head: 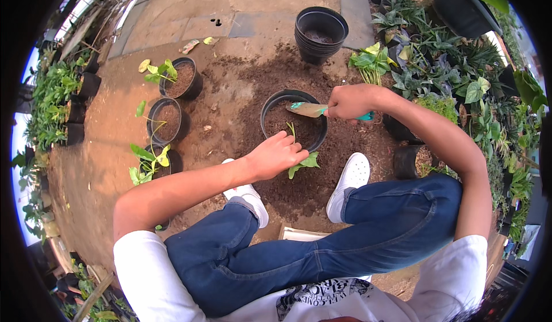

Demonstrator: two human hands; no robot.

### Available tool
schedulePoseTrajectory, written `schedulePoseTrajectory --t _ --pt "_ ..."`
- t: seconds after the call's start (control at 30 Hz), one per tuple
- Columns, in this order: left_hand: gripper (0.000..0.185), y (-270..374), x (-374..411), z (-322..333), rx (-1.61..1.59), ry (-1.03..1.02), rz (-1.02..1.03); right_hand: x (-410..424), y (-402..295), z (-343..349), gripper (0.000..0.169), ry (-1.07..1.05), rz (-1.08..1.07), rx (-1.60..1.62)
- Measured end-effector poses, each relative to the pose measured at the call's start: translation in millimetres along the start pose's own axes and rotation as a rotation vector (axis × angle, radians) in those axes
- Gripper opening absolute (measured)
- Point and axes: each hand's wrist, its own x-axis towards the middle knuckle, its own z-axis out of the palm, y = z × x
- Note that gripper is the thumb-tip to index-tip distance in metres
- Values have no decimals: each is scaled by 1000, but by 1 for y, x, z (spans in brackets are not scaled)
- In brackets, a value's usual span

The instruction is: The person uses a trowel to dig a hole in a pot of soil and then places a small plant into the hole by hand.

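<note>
Between my feet stands a black plastic pot (264,119) with dark soil (276,117) inside. My right hand (351,101) grips the turquoise handle of a hand trowel (308,109), whose soil-smeared blade reaches over the soil from the pot's right side. At the near rim, my left hand (280,154) pinches a leafy cutting (307,163). Its green leaves hang outside the rim towards me, and its stem end (291,128) points over the soil. My fingers hide the middle of the stem. Whether the stem touches the soil I cannot tell.
Several planted pots (183,80) line the left. A stack of empty black pots (321,33) stands beyond the working pot. A bunch of cuttings (371,63) lies at the right, before dense potted plants (440,50). Loose soil (258,76) covers the ground around the pot.
</note>
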Motion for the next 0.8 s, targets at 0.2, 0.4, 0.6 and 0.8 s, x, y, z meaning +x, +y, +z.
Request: schedulePoseTrajectory --t 0.2,0.4,0.6,0.8 --pt "34 4 5 -1 18 -20 -43 14 1 24 38 67 -107 40" --pt "50 27 17 -18 -49 -102 -191 6 -6 -28 32 36 -72 -253" --pt "66 46 25 -20 -121 -149 -234 5 -10 -22 31 318 -326 -450" --pt "73 47 29 -22 -140 -120 -224 27 -20 1 32 300 -215 -442"
